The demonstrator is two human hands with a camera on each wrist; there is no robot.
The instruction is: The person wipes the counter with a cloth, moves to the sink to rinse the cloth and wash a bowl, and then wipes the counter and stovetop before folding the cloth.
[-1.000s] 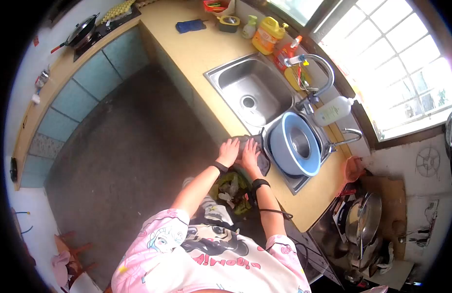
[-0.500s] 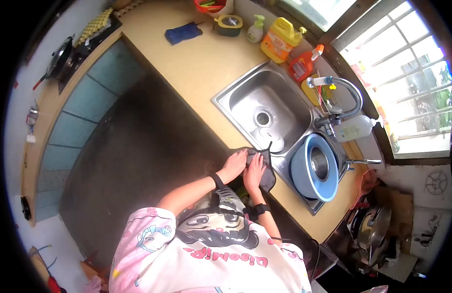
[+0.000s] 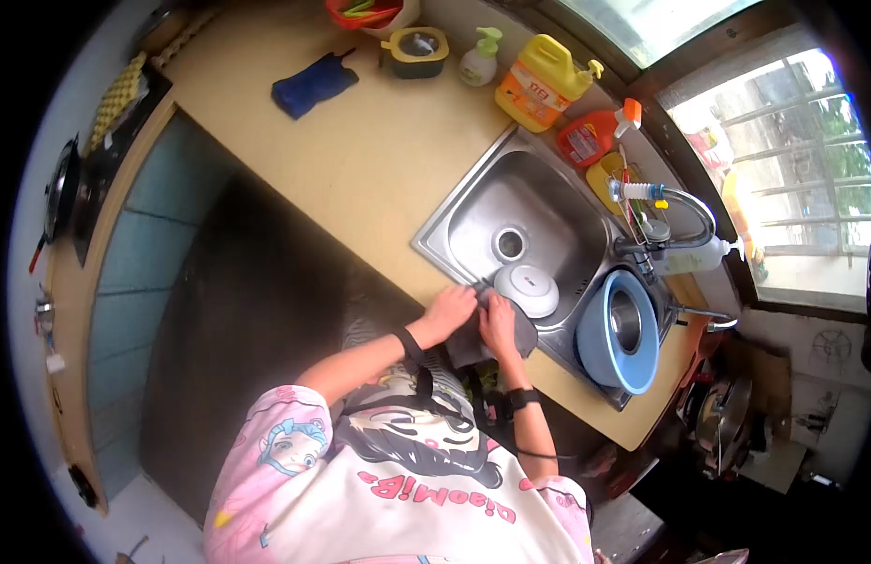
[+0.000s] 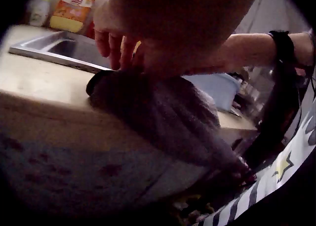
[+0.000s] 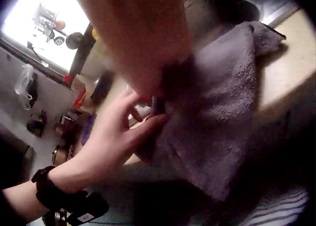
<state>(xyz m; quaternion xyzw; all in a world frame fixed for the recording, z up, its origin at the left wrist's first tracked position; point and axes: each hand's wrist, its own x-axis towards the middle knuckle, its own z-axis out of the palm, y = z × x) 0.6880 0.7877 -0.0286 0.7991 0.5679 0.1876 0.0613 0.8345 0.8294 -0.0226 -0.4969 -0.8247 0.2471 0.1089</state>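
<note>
A grey plush cloth (image 5: 212, 112) hangs over the counter's front edge, held by both hands. My left hand (image 3: 447, 315) pinches its upper edge between thumb and fingers, as the right wrist view shows. Close beside it, my right hand (image 3: 498, 327) grips the cloth with bent fingers. The lower part of the cloth droops in folds below the hands. Just beyond the fingers, a white bowl (image 3: 526, 289) lies bottom up in the near corner of the steel sink (image 3: 482, 202).
Right of the basin stands a blue tub (image 3: 595, 338) with a metal bowl (image 3: 625, 320) inside. Behind the sink are a faucet (image 3: 698, 211), a yellow detergent jug (image 3: 539, 85) and a red spray bottle (image 3: 590, 136). A blue cloth (image 3: 313, 86) lies farther left on the counter.
The hands lay flatter on the spread cloth before; now the fingers have curled and gathered its edge upward. The white bowl has come into sight in the sink. The head view has turned.
</note>
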